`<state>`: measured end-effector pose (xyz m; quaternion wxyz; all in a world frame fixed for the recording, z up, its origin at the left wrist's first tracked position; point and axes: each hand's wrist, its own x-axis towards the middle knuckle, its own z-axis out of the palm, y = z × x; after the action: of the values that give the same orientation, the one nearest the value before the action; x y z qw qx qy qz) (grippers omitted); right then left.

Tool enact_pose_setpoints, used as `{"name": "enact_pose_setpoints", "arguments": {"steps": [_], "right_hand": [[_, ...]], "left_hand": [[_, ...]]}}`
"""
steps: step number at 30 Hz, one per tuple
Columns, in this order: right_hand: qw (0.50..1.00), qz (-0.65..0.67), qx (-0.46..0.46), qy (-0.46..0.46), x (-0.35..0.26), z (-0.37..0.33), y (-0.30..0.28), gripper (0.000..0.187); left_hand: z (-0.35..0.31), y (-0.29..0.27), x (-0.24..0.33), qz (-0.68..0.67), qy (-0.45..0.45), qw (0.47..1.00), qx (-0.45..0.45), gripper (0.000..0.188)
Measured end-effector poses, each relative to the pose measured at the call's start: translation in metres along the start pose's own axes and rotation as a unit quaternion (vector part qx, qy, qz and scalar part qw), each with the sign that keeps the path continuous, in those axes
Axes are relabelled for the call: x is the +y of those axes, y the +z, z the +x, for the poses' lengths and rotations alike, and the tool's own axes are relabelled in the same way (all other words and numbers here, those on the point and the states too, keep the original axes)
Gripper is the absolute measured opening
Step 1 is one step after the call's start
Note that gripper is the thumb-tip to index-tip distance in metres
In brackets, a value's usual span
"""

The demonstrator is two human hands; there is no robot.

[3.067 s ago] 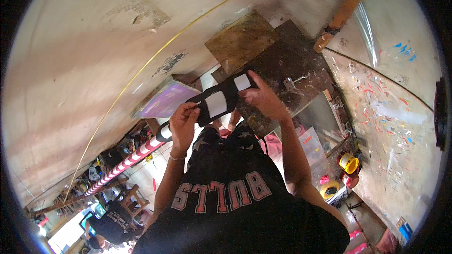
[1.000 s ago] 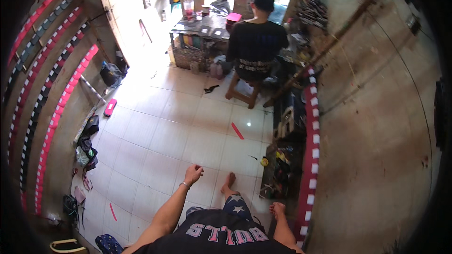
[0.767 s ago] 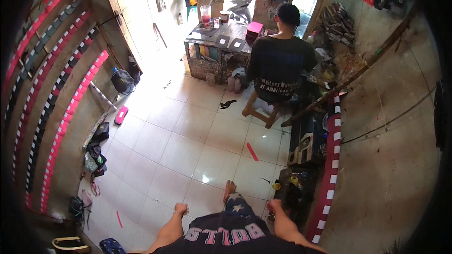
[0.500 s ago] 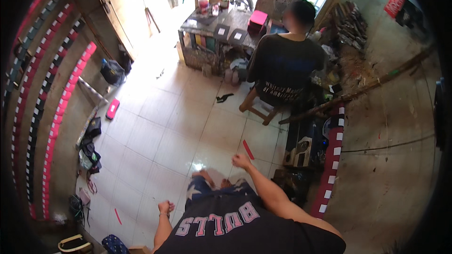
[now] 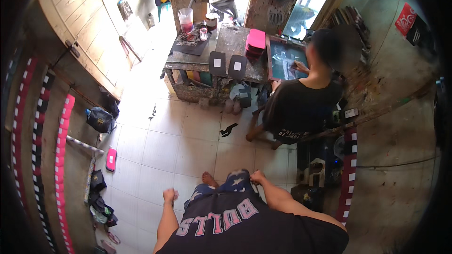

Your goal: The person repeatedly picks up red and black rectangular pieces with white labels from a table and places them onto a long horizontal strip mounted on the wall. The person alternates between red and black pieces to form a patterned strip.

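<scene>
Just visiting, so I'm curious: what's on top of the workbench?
On the workbench are two black, white-patched pieces, a pink stack, a plastic cup and other items. What lies beneath them is covered.

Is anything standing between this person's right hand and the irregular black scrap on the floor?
Nothing visible does: only pale floor tiles show between the right hand and the black scrap. The co-worker's wooden stool stands to the right of that path.

Pale tiled floor [image 5: 155, 178] below you — worn workbench [image 5: 230, 41] ahead, wooden door [image 5: 80, 23] left, bright opening [image 5: 310, 7] beyond — stained wall [image 5: 395, 197] right.
</scene>
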<state>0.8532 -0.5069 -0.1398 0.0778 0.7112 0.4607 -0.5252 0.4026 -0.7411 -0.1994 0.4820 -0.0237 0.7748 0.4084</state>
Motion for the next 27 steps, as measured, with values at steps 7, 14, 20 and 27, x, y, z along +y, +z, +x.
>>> {"name": "enact_pose_setpoints", "arguments": {"steps": [7, 14, 20, 27], "right_hand": [[0.961, 0.269, 0.001, 0.062, -0.095, 0.117, 0.035, 0.020], [0.919, 0.383, -0.050, 0.076, -0.297, 0.221, -0.007, 0.019], [0.818, 0.572, -0.027, 0.049, -0.448, 0.320, -0.055, 0.041], [0.776, 0.603, 0.095, 0.159, -0.561, 0.416, -0.080, 0.052]], "left_hand": [[0.083, 0.033, 0.251, 0.050, 0.082, 0.994, -0.043, 0.025], [0.156, 0.045, 0.284, 0.094, 0.039, 0.995, -0.007, 0.020], [0.138, 0.043, 0.318, 0.260, -0.141, 0.952, -0.085, 0.024], [0.160, 0.093, 0.429, 0.148, -0.161, 0.975, -0.045, 0.025]]}}
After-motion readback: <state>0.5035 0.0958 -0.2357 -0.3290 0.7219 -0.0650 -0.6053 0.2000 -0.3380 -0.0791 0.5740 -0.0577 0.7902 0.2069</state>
